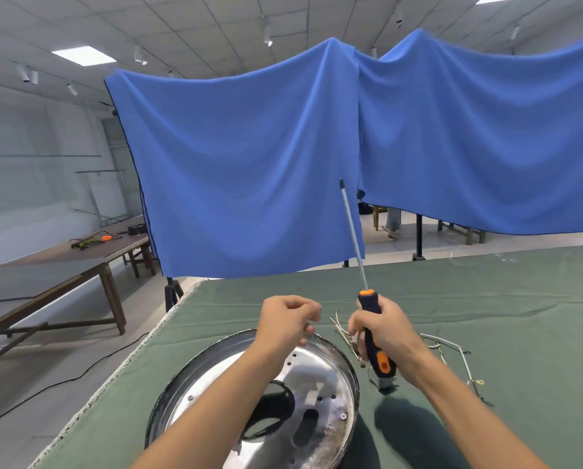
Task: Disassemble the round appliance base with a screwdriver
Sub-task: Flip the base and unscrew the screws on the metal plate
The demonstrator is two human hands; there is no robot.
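Near the tabletop's left edge, round appliance base [317,394] keeps two screws; your right hand [384,333] grips the screwdriver [371,319] tip-up, your left hand [290,319] fingers [308,328] pinch something too small to identify.

My right hand [383,328] gripped the screwdriver [367,299] handle, shaft upward; my left hand [285,321] hovered, fingertips pinched together.

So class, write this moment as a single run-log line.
right hand: grips screwdriver, tip raised | left hand: fingers curled, contents unclear | round base: on green cloth | wire harness: beside base
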